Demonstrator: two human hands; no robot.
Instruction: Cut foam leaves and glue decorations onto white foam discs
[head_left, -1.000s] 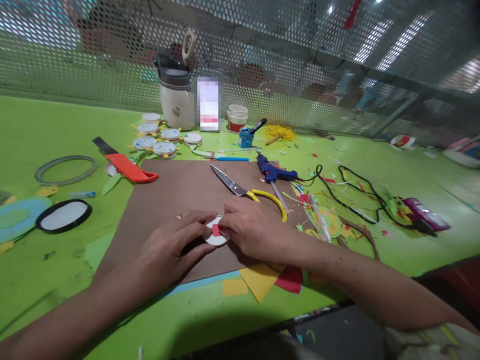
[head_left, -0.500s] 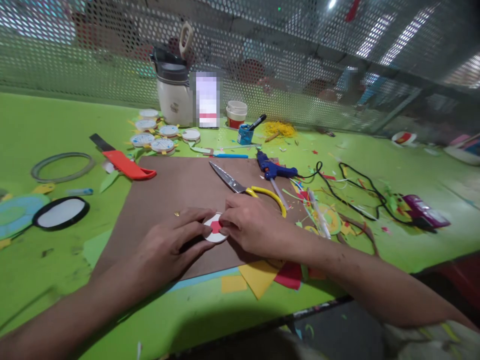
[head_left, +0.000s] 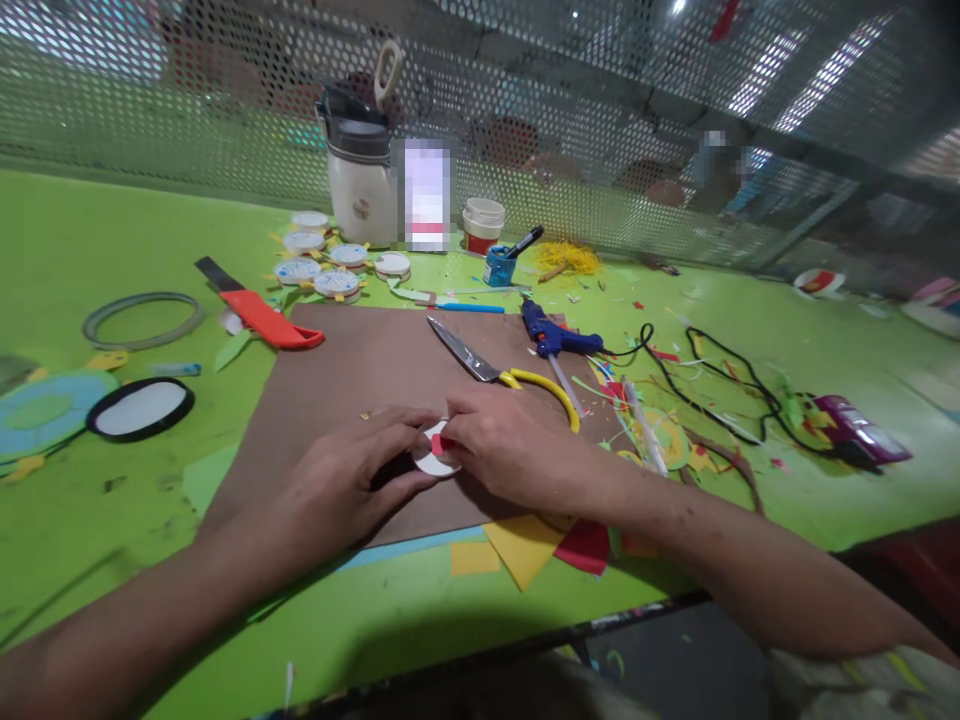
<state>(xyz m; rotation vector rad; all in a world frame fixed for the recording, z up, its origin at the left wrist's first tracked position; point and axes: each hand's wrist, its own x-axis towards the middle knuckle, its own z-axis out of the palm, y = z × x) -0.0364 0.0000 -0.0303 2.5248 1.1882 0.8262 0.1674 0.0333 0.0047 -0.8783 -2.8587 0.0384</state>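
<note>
A small white paper disc [head_left: 436, 461] with a red piece [head_left: 438, 444] on it lies on the brown card sheet [head_left: 352, 368]. My left hand [head_left: 352, 480] rests on the sheet with its fingers curled round the disc's left edge. From the right, my right hand [head_left: 502, 445] presses its fingertips onto the red piece. Both hands cover part of the disc.
Yellow-handled scissors [head_left: 510, 378], a blue glue gun [head_left: 551, 340] with its black cord [head_left: 712, 375] and an orange cutter [head_left: 262, 318] lie around the sheet. Several white discs [head_left: 330, 268], a jug [head_left: 361, 175] and pots stand by the mesh wall. Paper scraps [head_left: 536, 545] lie near the front edge.
The hands have closed in on the disc, covering more of it. The camera has shifted a little, so everything sits slightly higher and to the right.
</note>
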